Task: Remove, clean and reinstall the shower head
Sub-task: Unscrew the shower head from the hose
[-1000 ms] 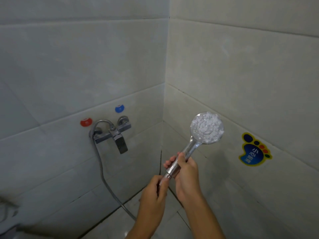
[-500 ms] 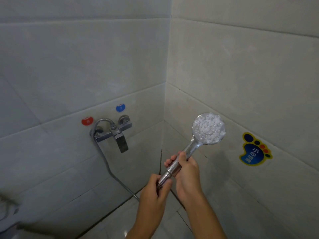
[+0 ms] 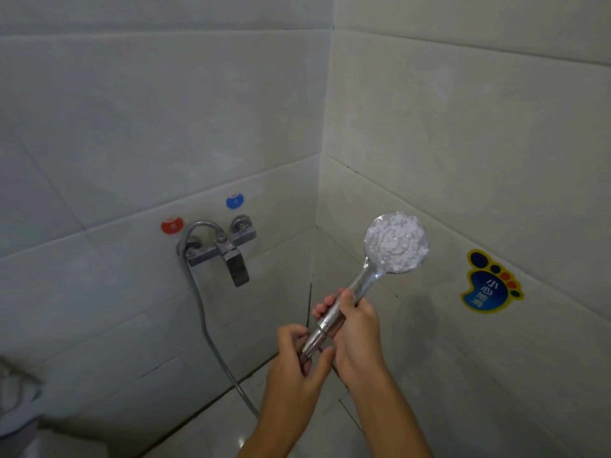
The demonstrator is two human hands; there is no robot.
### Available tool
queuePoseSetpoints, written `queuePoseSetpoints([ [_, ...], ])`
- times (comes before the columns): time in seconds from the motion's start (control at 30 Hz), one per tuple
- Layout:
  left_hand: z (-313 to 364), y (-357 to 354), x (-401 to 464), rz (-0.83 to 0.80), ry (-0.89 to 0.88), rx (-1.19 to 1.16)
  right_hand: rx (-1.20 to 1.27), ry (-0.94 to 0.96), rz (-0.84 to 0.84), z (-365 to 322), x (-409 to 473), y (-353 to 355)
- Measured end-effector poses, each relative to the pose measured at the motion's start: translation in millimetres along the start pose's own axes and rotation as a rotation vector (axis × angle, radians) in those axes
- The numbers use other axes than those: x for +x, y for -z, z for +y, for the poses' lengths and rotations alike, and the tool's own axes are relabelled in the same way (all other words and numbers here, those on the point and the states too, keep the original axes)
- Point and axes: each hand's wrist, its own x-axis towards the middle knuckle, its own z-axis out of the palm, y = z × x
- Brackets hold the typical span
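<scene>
Shower head (image 3: 395, 242) sits right of frame centre, round face full of white beads/bubbles, tilted up-right, handle running down-left into both hands. Right hand (image 3: 355, 328) wraps the handle, fingers curled round it, thumb on top. Left hand (image 3: 297, 358) pinches the hose nut (image 3: 312, 342) at the handle base w/ thumb + fingers.

Change vs a sec ago: left hand has regripped at the joint, fingers now spread further round the nut, thumb swung under it; the hose (image 3: 205, 325) hangs in a slightly diff curve at lower centre. Head + right hand barely shifted. Prob means twisting at the nut is in progress. Can't tell from this whether unscrewing or screwing back; joint looks still connected, no gap seen. So task is at the detach or reattach step, not done.

Hose loops from the faucet mixer (image 3: 224, 252) on the left wall, centre-left of frame.

Labels: red round tag (image 3: 172, 225) + blue round tag (image 3: 235, 201) above mixer, each w/ one char, too small to read; prob hot/cold. Blue/yellow footprint sticker (image 3: 491, 282) on right wall, white Chinese text, looks like 小心地滑 (caution, slippery); last chars blurry.
</scene>
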Motion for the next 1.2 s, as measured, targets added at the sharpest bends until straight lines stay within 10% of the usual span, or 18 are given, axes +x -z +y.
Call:
queuePoseSetpoints([
  [1.2, 2, 6, -21, -0.055, -0.043, 0.068, 0.002, 0.004, 0.004, 1, -21, 7],
])
